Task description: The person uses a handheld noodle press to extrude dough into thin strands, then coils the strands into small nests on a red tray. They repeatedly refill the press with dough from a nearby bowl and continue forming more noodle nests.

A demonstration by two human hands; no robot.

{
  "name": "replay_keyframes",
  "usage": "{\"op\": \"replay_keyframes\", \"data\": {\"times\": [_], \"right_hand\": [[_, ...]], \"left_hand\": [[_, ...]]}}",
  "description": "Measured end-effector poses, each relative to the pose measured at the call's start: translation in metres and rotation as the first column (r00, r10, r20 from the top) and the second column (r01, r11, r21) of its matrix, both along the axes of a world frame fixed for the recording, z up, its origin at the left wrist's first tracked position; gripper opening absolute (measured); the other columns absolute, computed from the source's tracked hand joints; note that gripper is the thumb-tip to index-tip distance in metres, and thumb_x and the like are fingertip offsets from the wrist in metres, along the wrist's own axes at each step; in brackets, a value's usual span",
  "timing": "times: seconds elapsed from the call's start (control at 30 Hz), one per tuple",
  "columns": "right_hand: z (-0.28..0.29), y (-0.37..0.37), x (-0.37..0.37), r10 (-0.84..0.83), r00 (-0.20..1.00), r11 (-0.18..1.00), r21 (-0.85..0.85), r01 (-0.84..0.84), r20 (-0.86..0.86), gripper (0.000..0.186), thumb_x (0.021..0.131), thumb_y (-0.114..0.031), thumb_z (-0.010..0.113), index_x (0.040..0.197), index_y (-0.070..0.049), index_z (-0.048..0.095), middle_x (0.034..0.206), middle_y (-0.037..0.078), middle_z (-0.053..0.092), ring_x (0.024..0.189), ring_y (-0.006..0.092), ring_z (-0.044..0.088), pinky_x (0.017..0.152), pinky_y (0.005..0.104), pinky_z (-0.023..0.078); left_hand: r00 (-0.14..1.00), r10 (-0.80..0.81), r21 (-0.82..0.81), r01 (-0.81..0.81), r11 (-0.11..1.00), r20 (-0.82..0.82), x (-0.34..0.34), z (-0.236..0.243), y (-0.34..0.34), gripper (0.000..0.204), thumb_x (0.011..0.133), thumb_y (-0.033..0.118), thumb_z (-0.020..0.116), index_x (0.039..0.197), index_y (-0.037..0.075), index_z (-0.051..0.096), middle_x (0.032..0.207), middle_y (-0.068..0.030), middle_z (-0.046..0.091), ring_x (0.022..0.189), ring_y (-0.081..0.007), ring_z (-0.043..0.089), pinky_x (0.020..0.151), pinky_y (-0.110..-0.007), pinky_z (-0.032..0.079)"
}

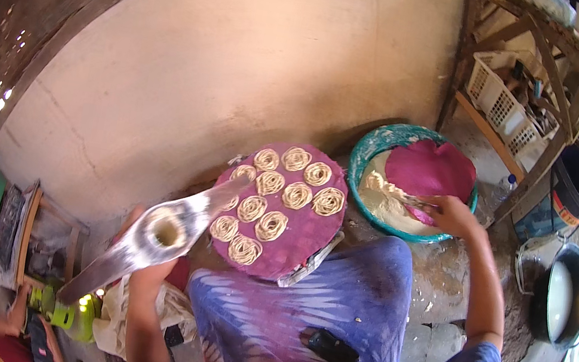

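Observation:
My left hand (151, 270) is closed around a metal dough press (181, 221) with two flat handles and a round opening containing pale dough. The press hides much of that hand. Over a teal basin (358, 165), my right hand (455, 217) grips a spoon-like tool (416, 201), its far end among pale dough (378, 183). A magenta sheet (431, 169) covers part of the dough in the basin. Between the press and the basin lies a round board (297, 250) with a purple cover, bearing several coiled dough rosettes (271, 226).
A wooden rack (470, 43) with a white crate (503, 97) stands at far right. Below it are a clear bottle (505, 186), a dark bucket (568, 191) and a basin of whitish liquid (561, 292). A dark object (333, 348) rests on my lap. At lower left is another person (1, 325).

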State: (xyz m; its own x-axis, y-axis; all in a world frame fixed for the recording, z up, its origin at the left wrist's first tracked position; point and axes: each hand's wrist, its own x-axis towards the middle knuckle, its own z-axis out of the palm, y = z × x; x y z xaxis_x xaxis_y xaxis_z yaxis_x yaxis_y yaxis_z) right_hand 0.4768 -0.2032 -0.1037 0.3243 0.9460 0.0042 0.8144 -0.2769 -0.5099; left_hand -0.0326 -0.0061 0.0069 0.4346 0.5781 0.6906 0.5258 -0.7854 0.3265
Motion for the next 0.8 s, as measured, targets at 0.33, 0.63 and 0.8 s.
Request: {"op": "replay_keyframes", "data": {"times": [0.33,0.63,0.8], "right_hand": [[0.084,-0.014,-0.141,0.306,0.251,0.91,0.204,-0.362,-0.918,0.036,0.098,-0.019,0.062,0.132,-0.008,0.061,0.069,-0.001,0.049,0.06,0.0047,0.042,0.048,0.02,0.027],[0.174,0.006,-0.216,0.248,0.543,0.732,0.212,-0.648,0.802,0.042,0.082,-0.016,0.062,0.124,-0.015,0.066,0.079,0.002,0.064,0.06,0.0177,0.064,0.05,0.0332,0.049],[0.169,0.011,-0.282,0.25,0.371,0.665,0.12,-0.737,0.894,0.039,0.081,-0.016,0.059,0.12,-0.013,0.066,0.086,0.002,0.063,0.059,0.0172,0.062,0.049,0.0306,0.048]], "left_hand": [[0.982,-0.156,0.23,0.178,0.957,-0.11,0.057,0.0,-0.027,0.04,0.065,0.034,0.085,0.084,0.012,0.058,0.074,-0.0067,0.053,0.071,-0.0293,0.059,0.062,-0.043,0.048],[0.98,0.035,0.212,0.008,0.977,-0.196,0.024,0.011,-0.038,0.036,0.067,0.024,0.079,0.088,0.01,0.054,0.08,-0.0099,0.062,0.075,-0.032,0.064,0.065,-0.042,0.051],[0.979,0.039,0.168,-0.005,0.986,-0.2,0.015,-0.005,-0.041,0.035,0.068,0.022,0.079,0.091,0.011,0.054,0.08,-0.0115,0.063,0.076,-0.0335,0.065,0.066,-0.044,0.052]]}}
